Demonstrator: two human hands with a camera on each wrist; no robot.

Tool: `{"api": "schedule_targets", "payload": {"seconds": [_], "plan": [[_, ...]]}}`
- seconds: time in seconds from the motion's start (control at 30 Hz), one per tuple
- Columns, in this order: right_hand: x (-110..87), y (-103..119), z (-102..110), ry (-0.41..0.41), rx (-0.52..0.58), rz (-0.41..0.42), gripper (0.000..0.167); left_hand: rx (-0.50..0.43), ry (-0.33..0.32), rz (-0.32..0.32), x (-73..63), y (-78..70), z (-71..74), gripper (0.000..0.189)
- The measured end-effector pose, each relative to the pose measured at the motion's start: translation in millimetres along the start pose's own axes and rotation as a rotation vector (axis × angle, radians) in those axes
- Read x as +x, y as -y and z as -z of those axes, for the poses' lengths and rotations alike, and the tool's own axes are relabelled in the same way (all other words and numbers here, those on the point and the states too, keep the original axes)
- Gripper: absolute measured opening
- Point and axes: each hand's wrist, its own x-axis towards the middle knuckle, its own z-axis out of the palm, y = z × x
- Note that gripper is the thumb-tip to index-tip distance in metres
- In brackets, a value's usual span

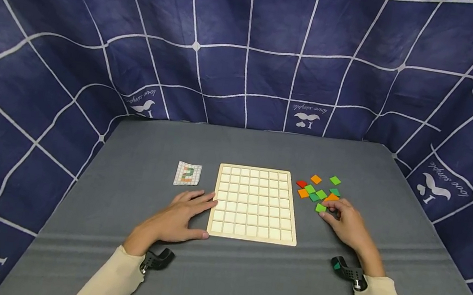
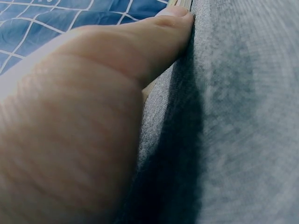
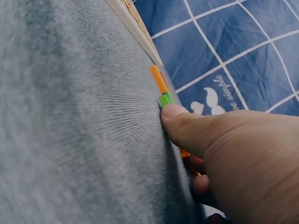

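A pale wooden grid board [image 1: 256, 204] lies flat on the grey cloth. Along its left edge rests my left hand [image 1: 179, 217], fingers spread and fairly straight, fingertips and thumb touching the rim. In the left wrist view the thumb [image 2: 159, 39] reaches the board's side. To the right of the board, my right hand [image 1: 347, 225] pinches a light green square tile [image 1: 320, 208] between thumb and index finger, low at the cloth. In the right wrist view the thumb [image 3: 180, 123] covers part of the green tile [image 3: 165, 99]. An orange tile [image 1: 331, 197] lies beside the index finger.
Several loose tiles lie right of the board, among them a red tile [image 1: 301, 183], an orange tile [image 1: 316, 179] and a green tile [image 1: 335, 180]. A small paper card [image 1: 187, 174] with a coloured grid pattern lies left of the board. A blue curtain [image 1: 246, 70] surrounds the table.
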Motion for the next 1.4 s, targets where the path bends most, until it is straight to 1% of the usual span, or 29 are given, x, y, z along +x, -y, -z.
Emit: {"api": "schedule_targets", "payload": {"seconds": [0.13, 0.27, 0.4, 0.5, 0.63, 0.87, 1.13, 1.4], "plan": [[-0.7, 2, -1, -0.015, 0.027, 0.025, 0.019, -0.014, -0.006, -0.009, -1.3, -0.2, 0.0, 0.084], [2.7, 7, -3, -0.039, 0.047, 0.062, 0.018, -0.016, -0.005, -0.014, -1.1, -1.4, 1.8, 0.083], [12.1, 21, -6, -0.038, 0.065, 0.082, 0.02, -0.018, -0.001, -0.002, -2.8, -2.4, 1.8, 0.083], [24.0, 35, -11, -0.014, 0.101, 0.076, 0.023, -0.011, -0.002, 0.005, -3.4, -1.7, 3.7, 0.084], [39.9, 51, -18, 0.041, 0.162, 0.055, 0.026, -0.009, -0.004, 0.007, -4.1, -3.1, 3.4, 0.083], [62.3, 77, -32, 0.119, 0.271, 0.075, 0.03, -0.009, 0.006, 0.011, -3.6, -7.5, 0.9, 0.084], [80.9, 97, -50, 0.192, 0.314, 0.054, 0.03, -0.015, 0.008, 0.013, -2.5, -8.9, -2.4, 0.084], [94.6, 115, -76, 0.232, 0.361, 0.025, 0.03, -0.007, 0.001, 0.012, -2.3, -8.5, -0.7, 0.085]]}}
